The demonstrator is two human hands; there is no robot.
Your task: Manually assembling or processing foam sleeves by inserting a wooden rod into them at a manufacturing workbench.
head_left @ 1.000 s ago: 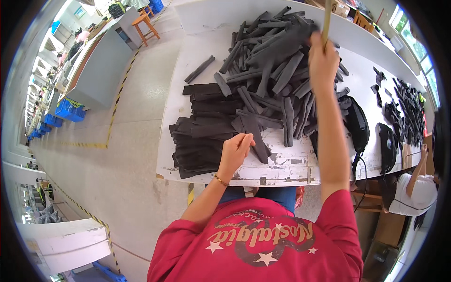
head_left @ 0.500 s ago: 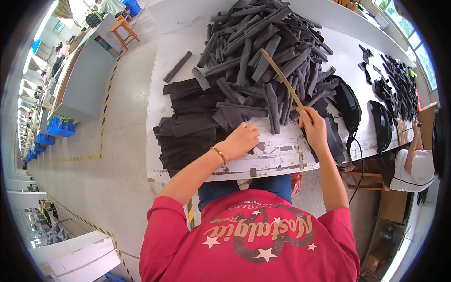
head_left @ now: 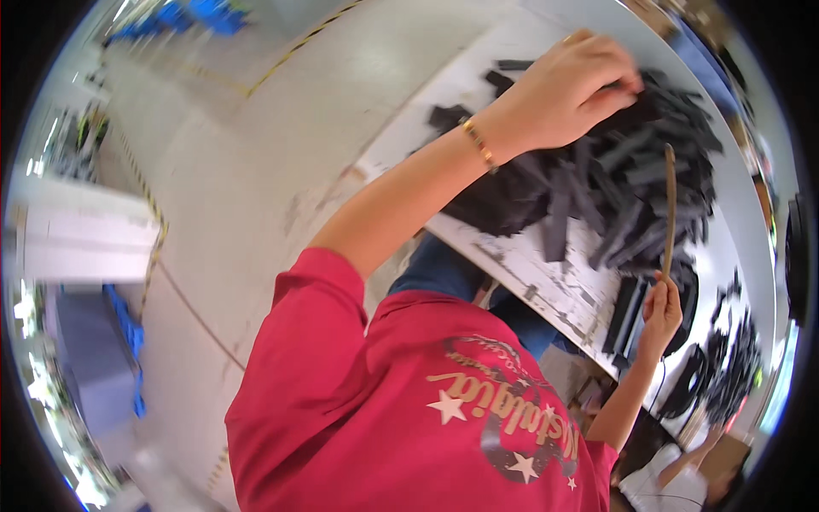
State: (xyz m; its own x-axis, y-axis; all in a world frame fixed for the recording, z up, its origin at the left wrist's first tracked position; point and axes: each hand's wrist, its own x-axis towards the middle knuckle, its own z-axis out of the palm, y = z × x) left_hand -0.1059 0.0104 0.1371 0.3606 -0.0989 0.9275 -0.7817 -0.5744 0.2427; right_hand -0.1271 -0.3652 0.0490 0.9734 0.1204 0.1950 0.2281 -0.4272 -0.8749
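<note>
Left hand (head_left: 567, 90): we reach it over the heap of dark strips (head_left: 614, 183), fingers curled down onto them.
Right hand (head_left: 661, 311): we grip a thin wooden stick (head_left: 669, 209), standing upright.
White table (head_left: 546, 282): it bears the heap.

Left of my grip, a pale grey concrete floor (head_left: 256, 154) carries a yellow-black striped line (head_left: 153, 213); beyond it stands a white cabinet (head_left: 81, 235).

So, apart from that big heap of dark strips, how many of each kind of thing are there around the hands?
Hands: 2, left hand on the dark strips, right hand
Wooden stick: 1, held by right hand
Gold bracelet: 1
Total: 4; the strips are too many to count.
</note>
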